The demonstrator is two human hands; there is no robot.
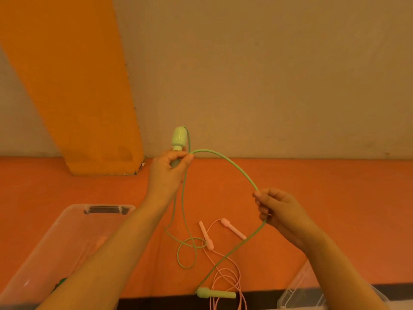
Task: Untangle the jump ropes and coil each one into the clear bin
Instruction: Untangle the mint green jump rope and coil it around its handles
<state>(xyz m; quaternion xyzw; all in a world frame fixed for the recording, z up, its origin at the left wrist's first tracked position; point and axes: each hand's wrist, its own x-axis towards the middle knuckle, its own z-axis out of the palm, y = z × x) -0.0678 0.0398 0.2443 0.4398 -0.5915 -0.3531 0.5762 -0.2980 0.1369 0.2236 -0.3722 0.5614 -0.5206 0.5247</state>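
My left hand [168,170] grips one green handle [178,138] of the green jump rope [232,163], held upright, and pinches a loop of the cord against it. My right hand [277,211] pinches the same cord farther along, so it arcs between the hands. From there the cord runs down to the second green handle [215,293] lying on the orange floor. A pink jump rope [225,271] lies on the floor below, its two pink handles [206,236] [233,228] near a loose green loop. The clear bin [73,218] stands at the lower left under my left forearm.
An orange pillar [73,86] rises at the left against a beige wall [268,74]. A clear plastic lid or second container [299,294] shows at the lower right. A dark strip [167,303] runs along the bottom edge of the floor.
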